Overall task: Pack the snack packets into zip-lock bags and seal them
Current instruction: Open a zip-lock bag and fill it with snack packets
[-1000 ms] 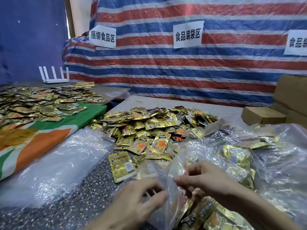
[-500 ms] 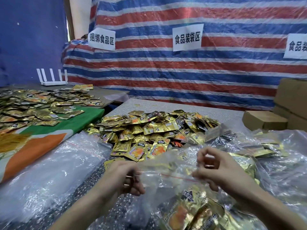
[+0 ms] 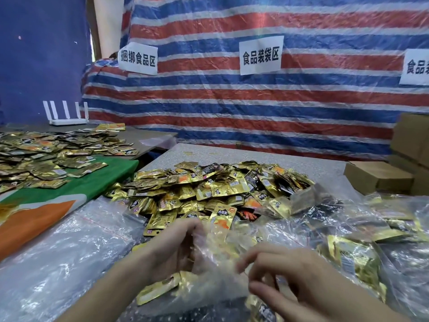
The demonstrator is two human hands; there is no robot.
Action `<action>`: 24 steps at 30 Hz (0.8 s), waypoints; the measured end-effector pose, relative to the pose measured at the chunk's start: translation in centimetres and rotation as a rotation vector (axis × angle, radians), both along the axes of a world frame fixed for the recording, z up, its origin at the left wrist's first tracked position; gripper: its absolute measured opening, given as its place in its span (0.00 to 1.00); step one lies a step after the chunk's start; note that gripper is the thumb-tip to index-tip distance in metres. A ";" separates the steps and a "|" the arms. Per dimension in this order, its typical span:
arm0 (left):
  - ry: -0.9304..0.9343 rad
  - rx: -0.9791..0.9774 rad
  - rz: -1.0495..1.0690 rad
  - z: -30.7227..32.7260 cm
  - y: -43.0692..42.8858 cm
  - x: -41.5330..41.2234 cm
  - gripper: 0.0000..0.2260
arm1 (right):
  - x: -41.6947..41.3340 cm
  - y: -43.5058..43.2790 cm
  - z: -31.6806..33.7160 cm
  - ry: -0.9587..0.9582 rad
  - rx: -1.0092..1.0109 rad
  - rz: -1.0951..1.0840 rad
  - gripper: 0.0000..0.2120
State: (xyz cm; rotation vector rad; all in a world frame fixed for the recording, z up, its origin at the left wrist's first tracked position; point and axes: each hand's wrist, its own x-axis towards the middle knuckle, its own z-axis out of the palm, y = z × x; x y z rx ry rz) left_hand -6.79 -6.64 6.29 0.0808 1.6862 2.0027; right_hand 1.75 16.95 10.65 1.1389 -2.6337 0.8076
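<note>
Head view: a clear zip-lock bag [image 3: 216,270], already loaded with several gold packets, is held on the near side of the heap of loose snack packets [image 3: 209,187]. Its left edge is gripped by the left hand [image 3: 176,249], with the fingers curled round the film. Its mouth appears to be pinched by the right hand [image 3: 290,275], whose fingers are narrowly curled, though the exact contact is hidden by motion blur. Whether the zip strip is fully pressed closed cannot be told; sealing is judged to be the step in hand

Right of the heap, filled bags [image 3: 362,247] are piled, so part of the work is judged done. The heap itself is large, a second spread of packets [image 3: 46,154] is laid out left of the heap, and a stack of empty bags [image 3: 69,247] is kept at the heap's near left. Most of the packing is therefore judged to be left

The packets are flat rectangles of crinkled metallic gold foil, printed in orange and black. The bags are thin, glossy, wrinkled film; a fine red line is seen on the empty ones. The heap is borne by a table [image 3: 255,154] with a speckled, stone-like top. A matt brown cardboard box [image 3: 378,176] is set at the heap's far right, and a striped woven tarpaulin [image 3: 255,101] is hung beyond the heap
</note>
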 end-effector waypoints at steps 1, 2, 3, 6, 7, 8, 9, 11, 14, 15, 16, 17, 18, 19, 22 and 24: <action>0.000 -0.015 -0.067 0.0 -0.4 -1.3 0.10 | -0.2 0.2 0.1 0.018 -0.029 -0.021 0.03; 0.007 -0.020 -0.128 0.0 -0.7 -2.7 0.14 | -0.5 0.4 0.2 0.031 -0.051 -0.030 0.03; 0.032 -0.040 -0.150 -0.1 -0.8 -4.4 0.18 | -0.6 0.5 0.4 0.042 -0.060 -0.026 0.03; 0.344 -0.392 0.054 -1.3 0.7 -10.3 0.16 | -1.2 0.8 0.5 -0.006 -0.051 -0.012 0.02; 0.480 -0.572 0.148 -2.0 1.6 -12.4 0.10 | -1.4 0.9 0.4 -0.039 -0.054 -0.012 0.04; 0.579 -0.724 0.216 -2.6 2.5 -14.5 0.06 | -1.6 1.1 0.1 -0.054 -0.064 -0.018 0.05; 0.636 -0.830 0.250 -3.2 3.4 -16.4 0.08 | -1.8 1.1 -0.2 -0.051 -0.072 -0.031 0.06; 0.721 -0.969 0.287 -4.1 5.0 -19.8 0.17 | -2.2 0.9 -0.4 -0.025 -0.062 -0.047 0.06; 0.710 -1.041 0.319 -4.5 6.9 -23.3 0.26 | -2.7 0.7 -0.5 0.050 0.017 -0.005 0.05; 0.655 -1.032 0.294 -4.8 7.5 -24.0 0.29 | -2.8 0.7 -0.4 0.049 0.043 0.012 0.05; 0.607 -1.059 0.251 -5.1 8.0 -24.7 0.31 | -2.7 0.7 -0.2 0.021 0.052 0.024 0.04; 0.589 -1.125 0.215 -5.4 8.5 -25.1 0.32 | -2.6 0.8 -0.1 -0.019 0.053 0.033 0.05; 0.606 -1.202 0.211 -5.8 8.9 -25.5 0.31 | -2.4 0.9 0.1 -0.055 0.052 0.029 0.06; 0.640 -1.259 0.241 -6.3 9.2 -25.7 0.29 | -2.2 1.0 0.4 -0.066 0.051 0.019 0.08; 0.718 -1.252 0.364 -6.9 9.3 -25.6 0.20 | -1.9 1.0 1.0 -0.075 0.083 0.000 0.15; 0.737 -1.087 0.423 -6.5 9.2 -24.9 0.10 | -1.7 1.0 1.0 -0.086 0.106 -0.045 0.15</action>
